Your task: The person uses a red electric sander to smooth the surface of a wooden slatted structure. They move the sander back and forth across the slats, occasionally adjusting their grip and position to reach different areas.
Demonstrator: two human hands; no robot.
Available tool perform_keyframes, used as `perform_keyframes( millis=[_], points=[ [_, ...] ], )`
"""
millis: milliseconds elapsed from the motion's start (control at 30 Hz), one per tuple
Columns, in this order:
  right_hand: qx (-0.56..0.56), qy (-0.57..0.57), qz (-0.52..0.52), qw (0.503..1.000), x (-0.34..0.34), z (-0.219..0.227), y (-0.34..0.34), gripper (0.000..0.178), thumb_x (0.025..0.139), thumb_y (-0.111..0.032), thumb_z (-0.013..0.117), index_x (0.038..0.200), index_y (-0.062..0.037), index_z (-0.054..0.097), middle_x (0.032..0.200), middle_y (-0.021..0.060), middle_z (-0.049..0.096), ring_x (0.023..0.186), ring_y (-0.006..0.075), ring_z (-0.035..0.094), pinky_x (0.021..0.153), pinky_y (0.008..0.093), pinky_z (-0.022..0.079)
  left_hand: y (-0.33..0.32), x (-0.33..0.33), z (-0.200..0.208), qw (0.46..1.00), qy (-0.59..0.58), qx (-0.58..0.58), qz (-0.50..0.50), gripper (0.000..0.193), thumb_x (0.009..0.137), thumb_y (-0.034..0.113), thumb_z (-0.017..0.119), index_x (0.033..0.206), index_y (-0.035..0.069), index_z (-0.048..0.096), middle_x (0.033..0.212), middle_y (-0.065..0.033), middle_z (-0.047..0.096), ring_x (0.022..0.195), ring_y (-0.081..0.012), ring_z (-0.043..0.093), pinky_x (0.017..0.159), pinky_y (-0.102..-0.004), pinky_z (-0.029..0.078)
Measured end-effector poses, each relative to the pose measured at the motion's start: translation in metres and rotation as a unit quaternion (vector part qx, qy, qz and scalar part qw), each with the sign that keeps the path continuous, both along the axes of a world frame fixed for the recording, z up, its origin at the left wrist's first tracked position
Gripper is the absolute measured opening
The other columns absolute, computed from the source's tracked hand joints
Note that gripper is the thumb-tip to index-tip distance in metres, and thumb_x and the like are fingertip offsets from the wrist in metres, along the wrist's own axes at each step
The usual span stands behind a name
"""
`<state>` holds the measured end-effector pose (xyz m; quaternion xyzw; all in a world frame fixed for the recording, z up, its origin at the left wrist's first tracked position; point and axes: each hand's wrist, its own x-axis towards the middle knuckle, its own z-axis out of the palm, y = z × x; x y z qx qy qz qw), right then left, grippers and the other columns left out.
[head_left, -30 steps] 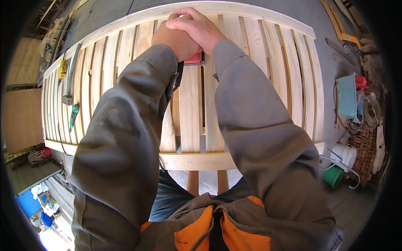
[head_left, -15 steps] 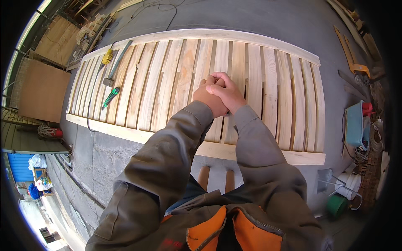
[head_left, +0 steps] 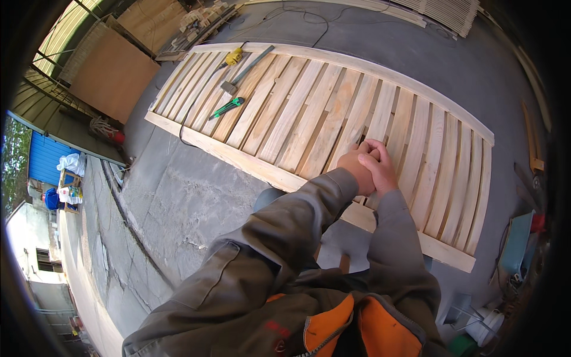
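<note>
My hands are clasped over the near side of a pale slatted wooden panel. My left hand is closed, its fingers mostly hidden. My right hand wraps over it from the right, fingers folded across the left. Whether anything small sits inside the left hand cannot be made out. To the left on the slats lie a green and black utility knife, a hammer with a long grey handle, and a yellow power tool with a dark cord.
Wooden boards and stacked timber stand at the far left. On the right are an orange pallet truck, a light blue tub and a white bucket. Cables run over the grey floor behind the panel.
My view has turned left, so the panel now sits tilted and farther right in it. My hands stay clasped together, now over the panel's near edge.
</note>
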<state>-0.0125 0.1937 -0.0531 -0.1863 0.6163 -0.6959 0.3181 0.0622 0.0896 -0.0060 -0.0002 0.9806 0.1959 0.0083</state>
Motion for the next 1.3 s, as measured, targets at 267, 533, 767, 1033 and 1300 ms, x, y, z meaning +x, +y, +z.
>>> perform_keyframes(
  millis=[267, 533, 767, 1033, 1300],
  points=[
    [0.033, 0.063, -0.01, 0.997, 0.017, 0.023, 0.014, 0.061, 0.089, -0.028, 0.086, 0.139, -0.001, 0.063, 0.132, 0.0133, 0.068, 0.124, 0.0226, 0.061, 0.107, 0.0375, 0.05, 0.007, 0.007, -0.02, 0.997, 0.031, 0.066, 0.024, 0.06, 0.079, 0.034, 0.086, 0.134, 0.019, 0.067, 0.14, -0.0091, 0.064, 0.131, -0.042, 0.054, 0.108, -0.0504, 0.053],
    [0.043, 0.113, -0.09, 0.989, 0.026, 0.011, 0.063, 0.073, 0.09, -0.043, 0.085, 0.145, -0.0016, 0.06, 0.142, 0.0221, 0.061, 0.129, 0.0341, 0.062, 0.109, 0.0461, 0.052, 0.046, 0.003, -0.032, 0.996, 0.062, 0.063, 0.026, 0.056, 0.08, 0.038, 0.085, 0.13, 0.021, 0.067, 0.134, -0.0135, 0.064, 0.123, -0.0415, 0.059, 0.1, -0.0518, 0.056],
    [0.071, 0.195, -0.17, 0.963, 0.041, 0.0, 0.093, 0.08, 0.098, -0.042, 0.08, 0.154, 0.0047, 0.049, 0.154, 0.0268, 0.05, 0.141, 0.0388, 0.052, 0.121, 0.0479, 0.042, 0.063, -0.004, -0.028, 0.989, 0.083, 0.113, 0.046, 0.056, 0.079, 0.037, 0.087, 0.126, 0.014, 0.068, 0.119, -0.0131, 0.069, 0.119, -0.0416, 0.061, 0.1, -0.0504, 0.053],
    [0.22, 0.292, -0.185, 0.912, 0.054, 0.005, 0.085, 0.081, 0.099, -0.046, 0.076, 0.156, 0.0037, 0.047, 0.157, 0.0286, 0.047, 0.141, 0.0455, 0.052, 0.119, 0.0486, 0.045, 0.051, 0.016, -0.058, 0.792, 0.029, 0.599, 0.116, 0.051, 0.105, 0.014, 0.06, 0.154, 0.003, 0.053, 0.147, -0.018, 0.063, 0.125, -0.0296, 0.067, 0.103, -0.038, 0.058],
    [0.408, 0.303, -0.156, 0.847, 0.059, 0.034, 0.055, 0.074, 0.089, -0.039, 0.082, 0.15, -0.0072, 0.053, 0.137, 0.0241, 0.058, 0.12, 0.0424, 0.065, 0.102, 0.0481, 0.056, 0.004, 0.074, -0.048, 0.674, 0.017, 0.707, 0.215, 0.046, 0.105, 0.01, 0.052, 0.149, 0.004, 0.06, 0.146, -0.0134, 0.067, 0.131, -0.0229, 0.064, 0.094, -0.038, 0.06]
  ],
)
